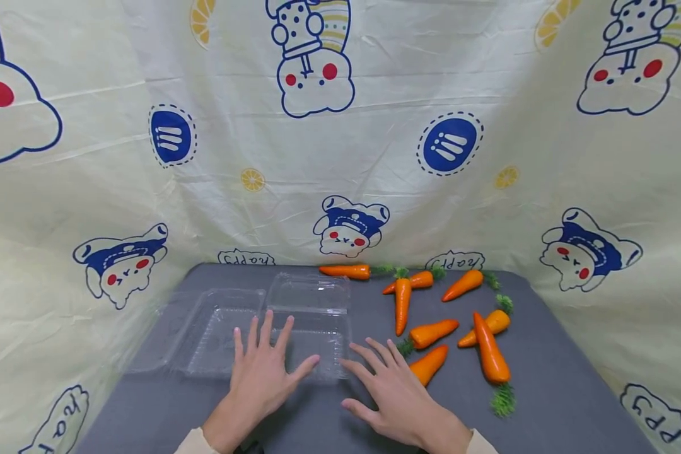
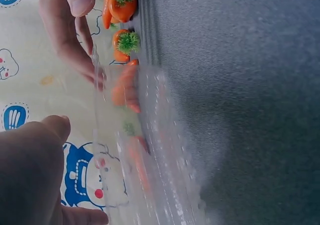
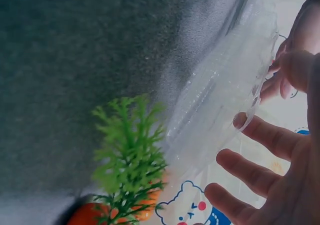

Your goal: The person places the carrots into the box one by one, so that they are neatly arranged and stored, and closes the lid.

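Observation:
Two clear plastic boxes stand side by side on the grey table, a right-hand box (image 1: pixel 326 340) with its lid folded back and a left-hand box (image 1: pixel 218 343). Over the near part of the boxes, my left hand (image 1: pixel 263 372) is spread with straight fingers and holds nothing. My right hand (image 1: pixel 394 391) hovers by the right box's near corner, fingers apart. In the right wrist view one fingertip (image 3: pixel 240 120) meets the rim of the clear plastic; whether it presses there I cannot tell. An orange toy carrot (image 1: pixel 430 364) lies just beyond this hand, partly hidden by it.
Several more toy carrots with green tops lie on the right half of the table, among them a crossed pair with a front carrot (image 1: pixel 490 353) and a back carrot (image 1: pixel 349 271). A printed cloth (image 1: pixel 374 164) hangs behind and at both sides of the grey table (image 1: pixel 550 391).

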Demonstrator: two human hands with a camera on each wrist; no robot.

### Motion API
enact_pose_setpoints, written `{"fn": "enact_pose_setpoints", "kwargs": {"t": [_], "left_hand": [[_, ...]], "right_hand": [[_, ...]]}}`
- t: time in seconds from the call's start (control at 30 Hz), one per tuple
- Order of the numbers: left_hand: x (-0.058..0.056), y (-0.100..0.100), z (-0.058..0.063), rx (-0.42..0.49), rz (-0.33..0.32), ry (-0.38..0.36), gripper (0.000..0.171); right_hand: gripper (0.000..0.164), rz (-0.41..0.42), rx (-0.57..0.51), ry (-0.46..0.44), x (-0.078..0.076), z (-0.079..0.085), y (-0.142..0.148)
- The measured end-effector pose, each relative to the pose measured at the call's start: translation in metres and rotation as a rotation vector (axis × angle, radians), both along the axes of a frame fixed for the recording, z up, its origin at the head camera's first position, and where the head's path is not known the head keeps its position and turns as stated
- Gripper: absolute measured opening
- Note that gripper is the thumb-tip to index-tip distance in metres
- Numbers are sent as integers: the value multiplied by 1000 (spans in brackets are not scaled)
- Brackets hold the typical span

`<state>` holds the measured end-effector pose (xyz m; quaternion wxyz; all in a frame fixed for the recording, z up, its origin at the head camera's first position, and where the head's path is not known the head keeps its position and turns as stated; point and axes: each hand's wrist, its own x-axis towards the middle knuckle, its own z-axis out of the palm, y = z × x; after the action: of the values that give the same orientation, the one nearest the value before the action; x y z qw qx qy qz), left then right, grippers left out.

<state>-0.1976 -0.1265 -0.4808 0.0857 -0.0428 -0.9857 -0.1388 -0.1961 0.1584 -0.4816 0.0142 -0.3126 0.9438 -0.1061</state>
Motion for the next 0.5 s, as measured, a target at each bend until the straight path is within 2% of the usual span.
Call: {"fn": "enact_pose_setpoints", "kwargs": {"t": [0.2, 0.37, 0.5], "left_hand": [[3, -3, -7, -5, -35, 14, 99], [5, -4, -13, 25, -92, 19, 95], [7, -4, -12, 72, -134, -18, 95]], "right_hand": [[51, -18, -14, 93, 9, -3, 10], [46, -27, -23, 130, 13, -4, 21], [40, -24, -46, 164, 17, -5, 31]]}}
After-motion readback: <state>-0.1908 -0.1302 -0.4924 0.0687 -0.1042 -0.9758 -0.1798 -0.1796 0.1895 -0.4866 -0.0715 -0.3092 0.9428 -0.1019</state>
